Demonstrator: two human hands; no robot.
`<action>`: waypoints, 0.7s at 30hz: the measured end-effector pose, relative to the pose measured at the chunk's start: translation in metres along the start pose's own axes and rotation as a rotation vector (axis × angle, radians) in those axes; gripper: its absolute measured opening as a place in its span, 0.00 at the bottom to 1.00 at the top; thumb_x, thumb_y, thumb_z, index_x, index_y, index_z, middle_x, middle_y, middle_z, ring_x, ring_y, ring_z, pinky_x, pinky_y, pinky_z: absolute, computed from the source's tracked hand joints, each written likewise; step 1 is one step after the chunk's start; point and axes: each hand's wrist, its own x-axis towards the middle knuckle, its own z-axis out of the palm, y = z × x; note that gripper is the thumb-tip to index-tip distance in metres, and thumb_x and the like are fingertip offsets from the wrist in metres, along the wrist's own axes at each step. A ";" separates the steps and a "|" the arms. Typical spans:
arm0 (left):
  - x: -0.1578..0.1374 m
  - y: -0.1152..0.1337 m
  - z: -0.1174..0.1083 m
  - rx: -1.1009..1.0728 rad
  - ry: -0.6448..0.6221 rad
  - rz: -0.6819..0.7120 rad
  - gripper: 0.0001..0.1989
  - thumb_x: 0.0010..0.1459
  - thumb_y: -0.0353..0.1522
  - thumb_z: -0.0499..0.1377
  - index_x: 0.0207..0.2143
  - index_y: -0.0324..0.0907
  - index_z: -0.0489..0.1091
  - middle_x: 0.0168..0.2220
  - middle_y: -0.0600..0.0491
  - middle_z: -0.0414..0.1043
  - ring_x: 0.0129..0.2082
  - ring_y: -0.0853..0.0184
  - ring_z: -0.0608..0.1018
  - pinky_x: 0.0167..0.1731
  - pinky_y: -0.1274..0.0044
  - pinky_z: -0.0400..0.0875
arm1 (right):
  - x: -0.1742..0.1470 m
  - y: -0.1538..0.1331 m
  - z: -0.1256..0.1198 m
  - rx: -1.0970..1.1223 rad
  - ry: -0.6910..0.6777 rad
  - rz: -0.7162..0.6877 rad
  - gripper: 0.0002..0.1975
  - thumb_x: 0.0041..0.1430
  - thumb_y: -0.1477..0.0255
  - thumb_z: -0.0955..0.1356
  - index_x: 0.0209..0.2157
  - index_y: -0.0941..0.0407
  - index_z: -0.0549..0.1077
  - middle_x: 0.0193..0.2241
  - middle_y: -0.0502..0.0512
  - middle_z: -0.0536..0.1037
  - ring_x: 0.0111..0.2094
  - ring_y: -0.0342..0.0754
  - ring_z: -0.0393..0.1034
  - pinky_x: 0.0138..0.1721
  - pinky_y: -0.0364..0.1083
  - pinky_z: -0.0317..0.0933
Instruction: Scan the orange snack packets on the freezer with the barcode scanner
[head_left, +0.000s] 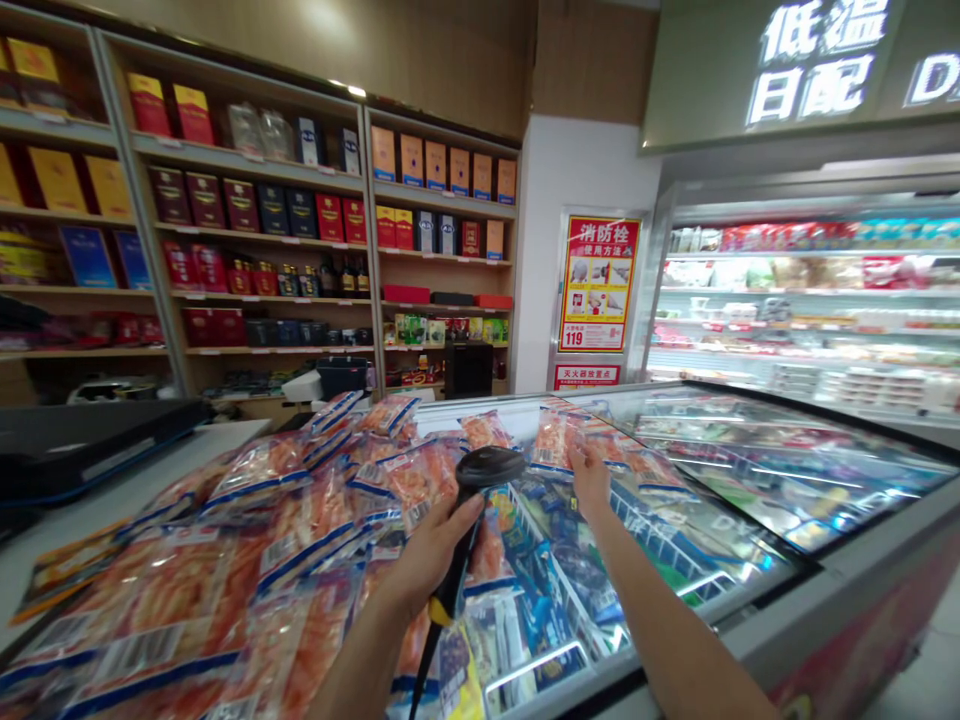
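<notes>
My left hand (435, 550) is wrapped round the handle of a black barcode scanner (491, 465). Its head points right, and its cable hangs down below the grip. Further right, my right hand (591, 485) has its fingers at the right edge of a clear food packet (553, 440) with orange-pink contents and a barcode, and they look closed on it; the fingertips are partly hidden. Many similar packets with blue borders (169, 600) lie heaped to the left of the scanner. Several more lie on the freezer glass around my right hand.
A chest freezer (750, 590) with glass lids and white wire baskets stretches away to the right. Black equipment (97, 440) sits on the counter at left. Shelves of boxed goods (262, 185) stand behind, with a lit refrigerated display (810, 300) at the back right.
</notes>
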 end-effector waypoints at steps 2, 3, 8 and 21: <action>0.002 0.000 -0.001 -0.018 0.014 0.001 0.16 0.48 0.43 0.51 0.23 0.38 0.62 0.15 0.58 0.63 0.13 0.76 0.64 0.14 0.82 0.58 | 0.007 0.006 -0.006 -0.076 0.020 -0.024 0.24 0.44 0.58 0.59 0.33 0.63 0.71 0.21 0.56 0.71 0.22 0.45 0.60 0.25 0.42 0.52; 0.002 -0.001 -0.001 -0.028 0.019 0.000 0.16 0.48 0.44 0.51 0.24 0.38 0.62 0.15 0.58 0.63 0.12 0.75 0.64 0.14 0.82 0.57 | 0.011 0.009 -0.010 -0.108 0.031 -0.036 0.24 0.44 0.58 0.59 0.32 0.63 0.71 0.20 0.55 0.70 0.22 0.45 0.60 0.25 0.43 0.52; 0.004 -0.001 -0.003 -0.060 0.011 -0.013 0.17 0.46 0.44 0.52 0.22 0.39 0.61 0.13 0.58 0.62 0.12 0.75 0.64 0.13 0.82 0.58 | 0.037 0.027 -0.040 -0.218 0.103 -0.039 0.23 0.44 0.60 0.59 0.32 0.64 0.72 0.19 0.57 0.70 0.22 0.47 0.61 0.25 0.44 0.53; 0.001 0.005 -0.004 -0.051 0.038 -0.025 0.17 0.45 0.44 0.53 0.21 0.39 0.61 0.13 0.58 0.62 0.12 0.75 0.64 0.13 0.82 0.57 | 0.089 0.038 -0.114 -0.538 0.148 0.159 0.22 0.46 0.67 0.59 0.41 0.64 0.70 0.32 0.66 0.73 0.35 0.55 0.66 0.35 0.48 0.55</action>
